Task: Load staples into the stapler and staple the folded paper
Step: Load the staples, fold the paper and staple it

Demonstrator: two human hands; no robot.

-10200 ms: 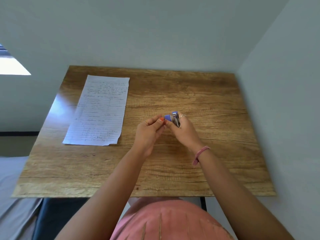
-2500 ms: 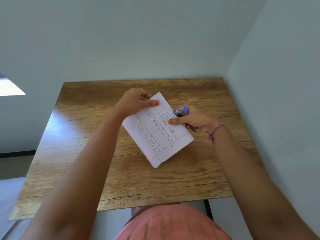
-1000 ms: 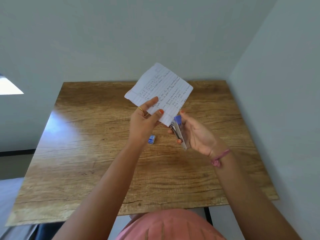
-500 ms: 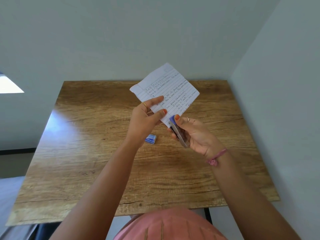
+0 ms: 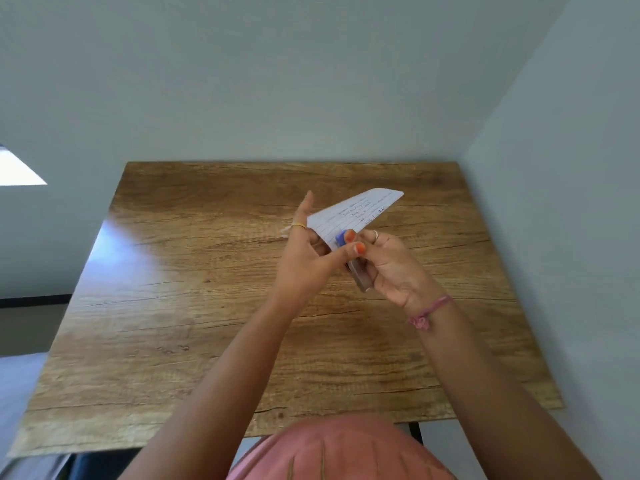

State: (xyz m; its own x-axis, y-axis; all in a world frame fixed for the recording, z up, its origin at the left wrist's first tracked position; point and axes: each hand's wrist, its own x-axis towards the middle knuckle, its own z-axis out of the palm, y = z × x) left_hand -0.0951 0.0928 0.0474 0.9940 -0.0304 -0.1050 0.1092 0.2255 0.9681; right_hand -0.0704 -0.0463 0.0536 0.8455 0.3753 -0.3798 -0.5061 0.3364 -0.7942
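A folded lined paper [image 5: 356, 211] with handwriting is held in the air above the middle of the wooden table [image 5: 194, 306], tilted nearly edge-on to me. My left hand [image 5: 308, 258] pinches its near corner, thumb stretched across to the stapler. The small stapler [image 5: 355, 265], blue at its front and metal along its body, is gripped in my right hand [image 5: 391, 268]. Its blue nose sits on the paper's near edge with my right thumb pressing on top. The staple box seen earlier is hidden behind my left hand.
The table stands in a corner, with a grey wall [image 5: 311, 81] behind it and another wall [image 5: 571, 202] along its right side. My pink-clothed lap [image 5: 329, 452] is at the near edge.
The paper has dropped lower and tilted flatter, almost edge-on. My left thumb has moved onto the stapler's front, and my left hand now covers the blue staple box on the table.
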